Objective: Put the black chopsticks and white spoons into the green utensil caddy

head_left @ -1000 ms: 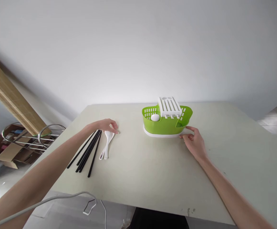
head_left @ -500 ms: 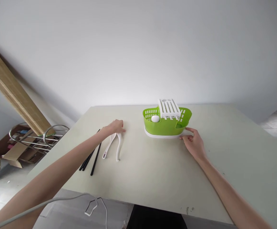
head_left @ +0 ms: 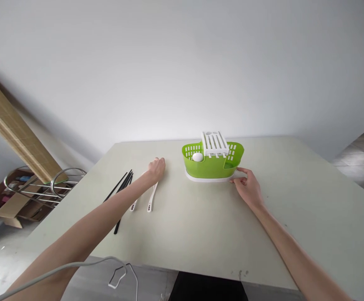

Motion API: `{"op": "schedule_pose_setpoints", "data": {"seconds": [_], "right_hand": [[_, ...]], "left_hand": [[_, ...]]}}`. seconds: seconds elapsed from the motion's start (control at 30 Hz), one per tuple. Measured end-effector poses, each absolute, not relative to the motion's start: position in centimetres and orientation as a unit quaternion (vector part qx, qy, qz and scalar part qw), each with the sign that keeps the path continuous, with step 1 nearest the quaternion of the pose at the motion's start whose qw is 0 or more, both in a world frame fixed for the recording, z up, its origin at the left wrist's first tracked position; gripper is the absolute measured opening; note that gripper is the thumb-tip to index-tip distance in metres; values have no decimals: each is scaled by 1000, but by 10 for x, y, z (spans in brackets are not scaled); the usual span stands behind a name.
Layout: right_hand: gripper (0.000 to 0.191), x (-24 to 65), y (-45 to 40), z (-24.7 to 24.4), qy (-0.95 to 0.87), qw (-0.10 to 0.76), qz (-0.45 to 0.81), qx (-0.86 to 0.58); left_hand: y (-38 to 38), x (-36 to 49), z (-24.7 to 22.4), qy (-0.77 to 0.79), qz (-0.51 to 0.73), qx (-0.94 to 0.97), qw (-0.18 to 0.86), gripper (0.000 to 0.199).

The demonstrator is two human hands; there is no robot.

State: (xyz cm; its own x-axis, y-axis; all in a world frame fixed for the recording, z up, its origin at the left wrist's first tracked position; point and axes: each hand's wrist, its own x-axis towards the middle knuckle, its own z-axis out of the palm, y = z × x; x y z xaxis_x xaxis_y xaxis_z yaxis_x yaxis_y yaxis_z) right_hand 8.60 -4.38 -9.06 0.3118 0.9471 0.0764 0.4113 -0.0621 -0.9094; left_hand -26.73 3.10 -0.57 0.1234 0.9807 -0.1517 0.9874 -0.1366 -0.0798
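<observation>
My left hand (head_left: 156, 168) is closed over the far end of a white spoon (head_left: 152, 198), whose handle points toward me. A second white spoon (head_left: 133, 205) lies just left of it, partly covered by my forearm. The bowl ends are hidden under the hand. My right hand (head_left: 247, 187) pinches the right end of the white base tray (head_left: 207, 179) beneath a green basket (head_left: 208, 168). A white slotted rack (head_left: 215, 143) with small hooks sits across the basket's middle. In its left part rests a smooth white rounded thing (head_left: 197, 156).
Several black chopsticks (head_left: 125, 181) lie on the pale table (head_left: 200, 234), partly behind my left forearm. A grey cable (head_left: 84, 263) runs past the near edge. On the floor at left are a metal rack (head_left: 48, 188), a cardboard box (head_left: 17, 205) and a leaning long board (head_left: 15, 123).
My left hand has closed and turned over the spoons; the right spoon's handle has rolled to show its printed mark. My right hand keeps its hold on the tray. The view has shifted slightly.
</observation>
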Motion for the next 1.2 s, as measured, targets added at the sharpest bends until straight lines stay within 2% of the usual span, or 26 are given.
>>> {"op": "schedule_pose_setpoints", "data": {"seconds": [0.13, 0.23, 0.33, 0.47, 0.57, 0.63, 0.83, 0.97, 1.07, 1.2], "right_hand": [[58, 86, -44, -90, -508, 461, 298, -663], [56, 85, -45, -89, -511, 472, 296, -654], [54, 85, -45, -88, -513, 473, 293, -654], [52, 84, -46, -87, -514, 473, 289, -655], [53, 84, -46, -87, -513, 466, 290, -660], [53, 85, -47, -87, -514, 465, 289, -660], [53, 85, -44, -90, -518, 479, 289, -646], [54, 87, -42, -93, -520, 475, 286, -650], [54, 88, -42, -95, -520, 469, 286, -654], [57, 88, -43, -94, -515, 459, 287, -664]], "left_hand": [[39, -256, 29, 701, -28, 709, -66, 38], [37, -246, 68, 631, 125, 757, -118, 31], [26, -229, 96, 490, 224, 842, -35, 27], [14, -204, 100, 363, 178, 914, 42, 40], [16, -197, 91, 334, 145, 930, 56, 33], [19, -199, 89, 340, 170, 921, 85, 31], [19, -217, 118, 351, 396, 804, 273, 43], [7, -229, 146, 385, 534, 714, 239, 44], [-7, -237, 145, 459, 522, 693, 189, 39], [-20, -246, 106, 568, 380, 714, 155, 36]]}}
